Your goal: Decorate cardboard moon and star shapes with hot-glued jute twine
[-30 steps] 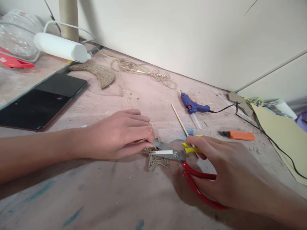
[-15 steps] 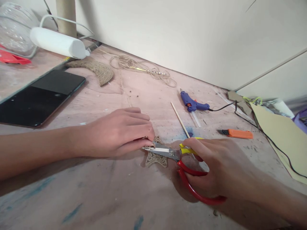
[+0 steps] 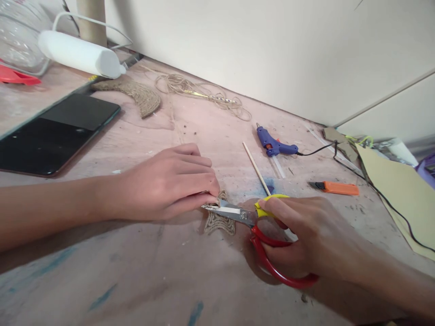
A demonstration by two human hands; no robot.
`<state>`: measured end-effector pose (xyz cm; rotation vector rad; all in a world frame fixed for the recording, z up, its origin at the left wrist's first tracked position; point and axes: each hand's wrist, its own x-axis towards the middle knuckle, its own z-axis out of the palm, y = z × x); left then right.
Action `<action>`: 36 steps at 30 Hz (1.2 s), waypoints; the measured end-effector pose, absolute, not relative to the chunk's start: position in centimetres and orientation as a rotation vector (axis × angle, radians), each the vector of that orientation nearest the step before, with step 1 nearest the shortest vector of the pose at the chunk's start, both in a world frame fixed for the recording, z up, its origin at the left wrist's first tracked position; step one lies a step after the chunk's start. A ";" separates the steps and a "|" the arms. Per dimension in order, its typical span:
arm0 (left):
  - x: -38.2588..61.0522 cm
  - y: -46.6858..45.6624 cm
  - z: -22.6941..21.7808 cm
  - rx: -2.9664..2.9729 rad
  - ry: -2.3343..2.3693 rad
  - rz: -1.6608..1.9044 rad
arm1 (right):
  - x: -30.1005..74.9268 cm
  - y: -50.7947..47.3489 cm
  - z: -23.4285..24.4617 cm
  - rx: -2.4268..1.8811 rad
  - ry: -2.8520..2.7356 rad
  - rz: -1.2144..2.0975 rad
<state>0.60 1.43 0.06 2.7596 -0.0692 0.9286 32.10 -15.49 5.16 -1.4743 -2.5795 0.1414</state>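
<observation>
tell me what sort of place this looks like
Probably a craft workspace, though whether at home or in a studio I can't tell. A blue glue gun and an orange cutter lie on the stained work surface, along with a star of coiled cord.

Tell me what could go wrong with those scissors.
The scissors in the right hand have blades close to the fingertips of the left hand, so a slip might nick them. The blades also lie over the twine star and could snip its rows. The orange cutter seems to have its blade out; reaching there might cut.
</observation>
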 end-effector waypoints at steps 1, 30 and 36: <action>0.6 1.4 0.0 2.762 -0.065 0.928 | 32.2 -15.5 5.2 -1.467 -2.587 0.143; 0.7 -1.3 0.5 2.651 0.100 0.631 | 39.2 -12.0 5.8 -1.941 -2.387 -0.276; 0.6 -1.9 -0.2 2.686 0.216 0.647 | 35.0 -9.1 3.9 -1.707 -2.510 0.151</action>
